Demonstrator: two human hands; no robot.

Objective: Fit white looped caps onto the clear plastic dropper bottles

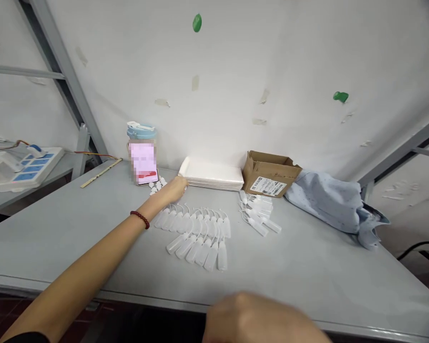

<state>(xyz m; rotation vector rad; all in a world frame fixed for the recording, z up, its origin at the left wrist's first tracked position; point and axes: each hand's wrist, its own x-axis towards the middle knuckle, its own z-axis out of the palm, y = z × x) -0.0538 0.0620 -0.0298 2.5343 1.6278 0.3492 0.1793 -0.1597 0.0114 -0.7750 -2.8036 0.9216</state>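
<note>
My left hand (pixel 177 188) reaches across the table to the left front corner of a stack of white envelopes (pixel 214 174). Its fingers are curled together, and what they hold, if anything, is hidden. Just left of it lie small white pieces (pixel 153 189), partly covered by the wrist. Below the hand, small translucent plastic bottles (pixel 196 250) with thin curved tails lie in overlapping rows. My right hand (pixel 260 321) is blurred at the bottom edge, near the table's front, with its fingers out of sight.
A cardboard box (pixel 271 174) stands right of the stack, with more small bottles (pixel 259 212) before it. Bluish-grey cloth (pixel 325 200) lies at the right. A phone (pixel 143 162) leans against a blue-lidded container (pixel 141 130). A power strip (pixel 35 166) sits far left.
</note>
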